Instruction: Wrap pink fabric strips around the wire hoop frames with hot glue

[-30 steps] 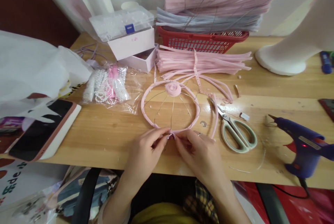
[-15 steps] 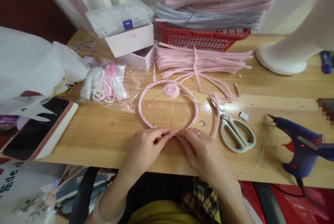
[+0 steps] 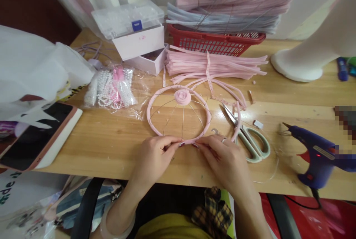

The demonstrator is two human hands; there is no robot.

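Note:
A pink wrapped hoop (image 3: 150, 101) lies flat on the wooden table (image 3: 111, 142), with thin wire spokes and a small pink rosette (image 3: 183, 96) at its far side. My left hand (image 3: 152, 157) pinches the near edge of the hoop with thumb and fingertips. My right hand (image 3: 224, 159) pinches the same edge just to the right, fingers pressed together. A loose pink strip (image 3: 237, 122) curves up from my right hand across the scissors.
Green-handled scissors (image 3: 254, 144) lie right of the hoop, a purple glue gun (image 3: 317, 155) further right. Pink strips (image 3: 214, 64), a red basket (image 3: 214, 42), bead boxes (image 3: 133, 27), bagged pearls (image 3: 111, 88), a phone (image 3: 39, 137) and a white stand (image 3: 306, 62) surround it.
My right hand slid a little to the right along the hoop's near edge. The loose pink strip has swung right over the scissors. The view shifted slightly.

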